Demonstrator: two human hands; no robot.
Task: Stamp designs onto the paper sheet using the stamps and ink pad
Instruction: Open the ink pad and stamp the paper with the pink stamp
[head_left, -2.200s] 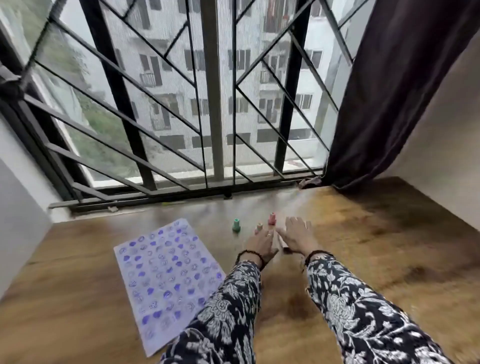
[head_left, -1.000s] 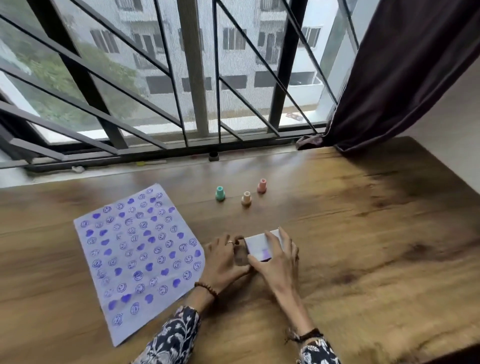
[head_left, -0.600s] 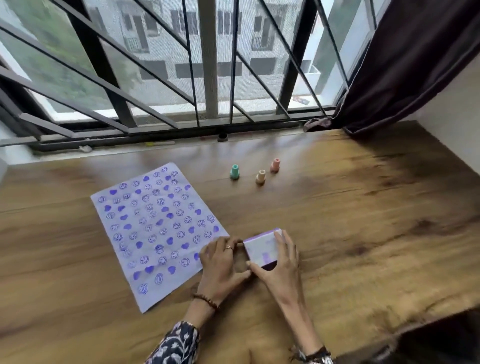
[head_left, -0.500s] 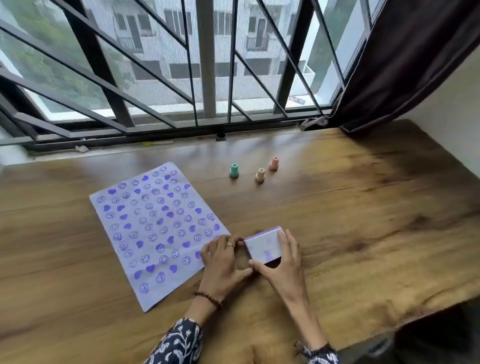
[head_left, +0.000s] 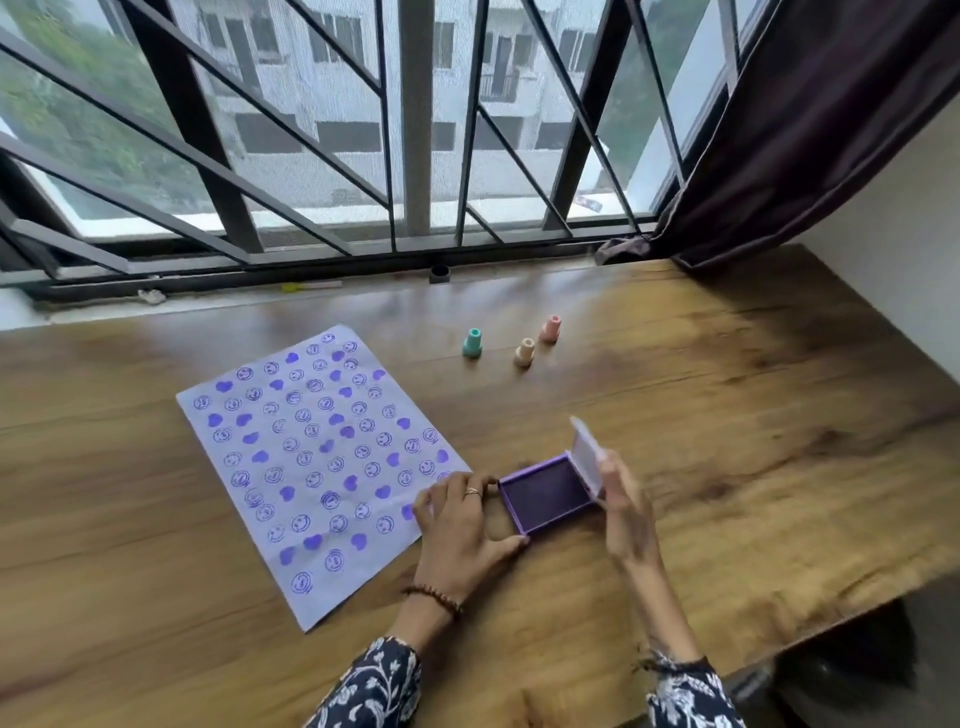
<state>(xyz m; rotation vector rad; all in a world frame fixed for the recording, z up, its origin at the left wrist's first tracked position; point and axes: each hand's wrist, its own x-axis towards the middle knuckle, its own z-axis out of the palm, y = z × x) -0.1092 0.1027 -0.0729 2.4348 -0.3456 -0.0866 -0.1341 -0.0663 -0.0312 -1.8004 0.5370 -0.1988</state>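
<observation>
A purple ink pad (head_left: 545, 492) lies on the wooden table with its dark pad bared. Its pale lid (head_left: 587, 457) stands raised on the right side, held by my right hand (head_left: 623, 514). My left hand (head_left: 462, 525) steadies the pad's left edge with fingers and thumb. To the left lies a paper sheet (head_left: 311, 457) covered with purple hearts and smiley prints. Three small stamps stand farther back: a teal stamp (head_left: 472, 343), a cream stamp (head_left: 524, 352) and a pink stamp (head_left: 550, 328).
The wooden table (head_left: 727, 415) runs up to a barred window (head_left: 415, 156) at the back. A dark curtain (head_left: 805, 130) hangs at the back right beside a white wall. The table's front edge drops off at the lower right.
The ink pad's lid, shut a moment ago, now stands lifted on the right. My right hand moved from on top of the lid to its right side. The view has tilted down.
</observation>
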